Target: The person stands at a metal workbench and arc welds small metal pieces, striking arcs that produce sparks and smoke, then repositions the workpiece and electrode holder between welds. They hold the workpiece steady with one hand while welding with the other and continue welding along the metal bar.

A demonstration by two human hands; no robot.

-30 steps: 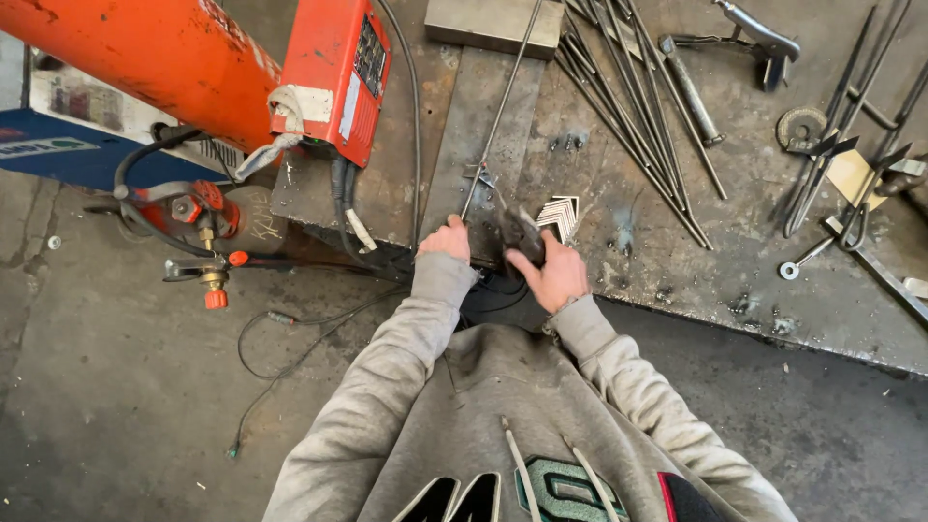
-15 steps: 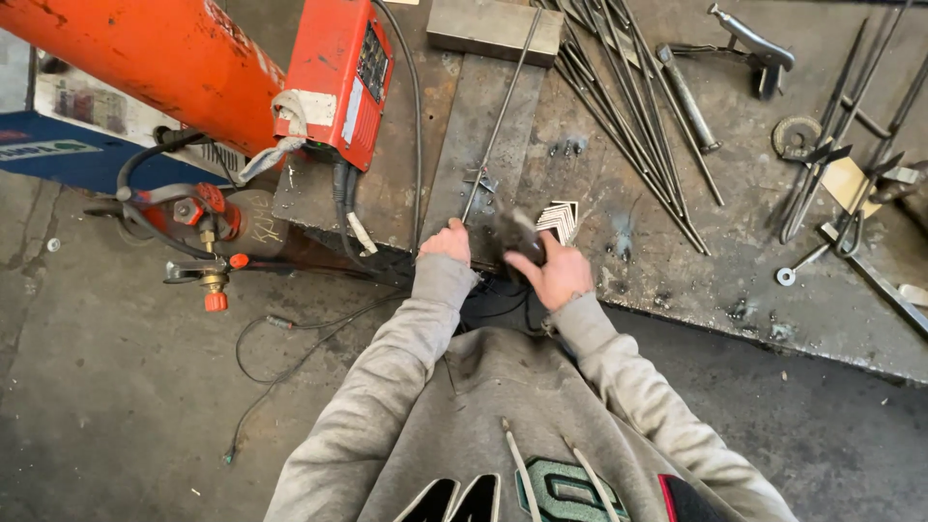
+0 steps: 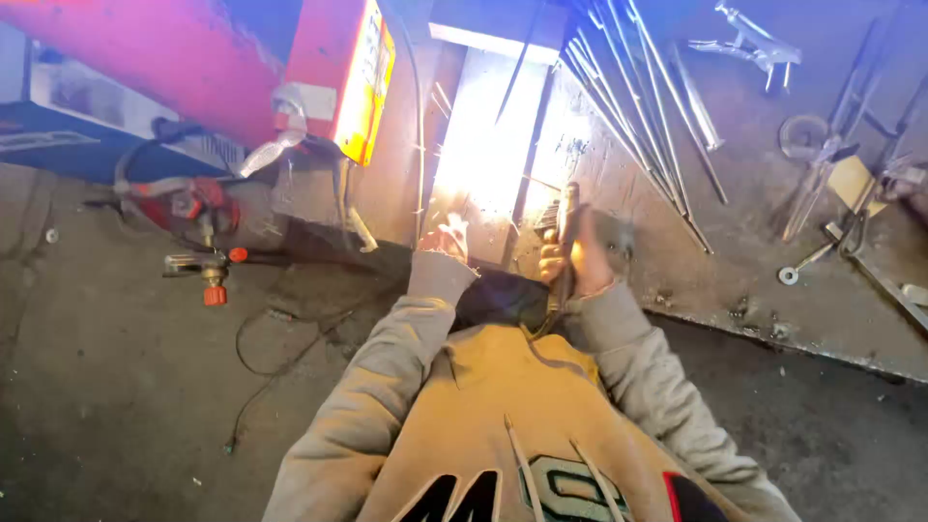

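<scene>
My right hand point(image 3: 580, 259) is closed around a dark welding electrode holder point(image 3: 564, 222), held upright over the steel worktable point(image 3: 619, 290). A bright white arc glare point(image 3: 488, 145) with flying sparks floods the flat steel plate just beyond both hands. My left hand point(image 3: 445, 237) rests at the table's near edge beside the glare, at the lower end of a thin rod point(image 3: 517, 63). The glare hides what its fingers grip. Both arms wear grey sleeves.
A bundle of long steel rods point(image 3: 638, 106) fans across the table at right of the plate. A clamp point(image 3: 754, 43), pliers and small parts point(image 3: 831, 155) lie further right. An orange welding machine point(image 3: 338, 77), orange cylinder point(image 3: 145, 58) and red-knobbed regulator point(image 3: 208, 280) stand left.
An arc flash and sparks have appeared over the plate. My right hand has shifted right and now holds the electrode holder upright. The left hand stays in place.
</scene>
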